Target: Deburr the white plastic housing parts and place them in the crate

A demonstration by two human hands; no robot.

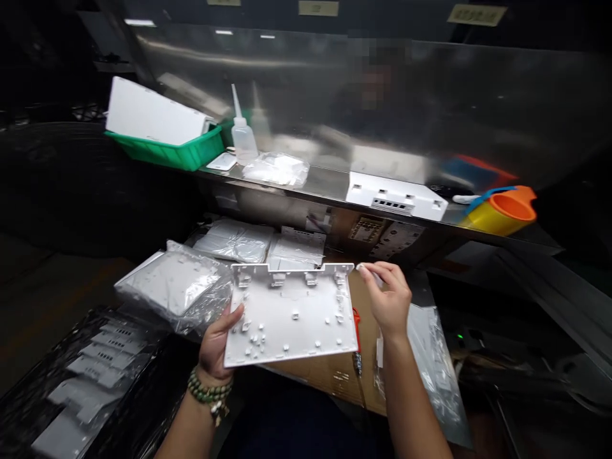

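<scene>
A white plastic housing panel (306,331), its inner face with small posts and clips turned toward me, is tilted up in front of me. My left hand (216,344) grips its left edge, thumb on the inner face. Just off the panel's upper right corner, my right hand (389,303) is closed in a pinch. Something small and pale shows at its fingers, too little of it to name. Behind the panel's right edge, an orange-handled tool (357,328) lies on the cardboard-covered worktop (329,380).
Bagged white panels (172,280) lie at left, above a stack of similar parts (102,357). The shelf (329,185) carries a green bin (167,153), a squeeze bottle (245,140), a white housing (396,197) and a yellow-orange container (502,213). Plastic-wrapped material (430,357) is at right.
</scene>
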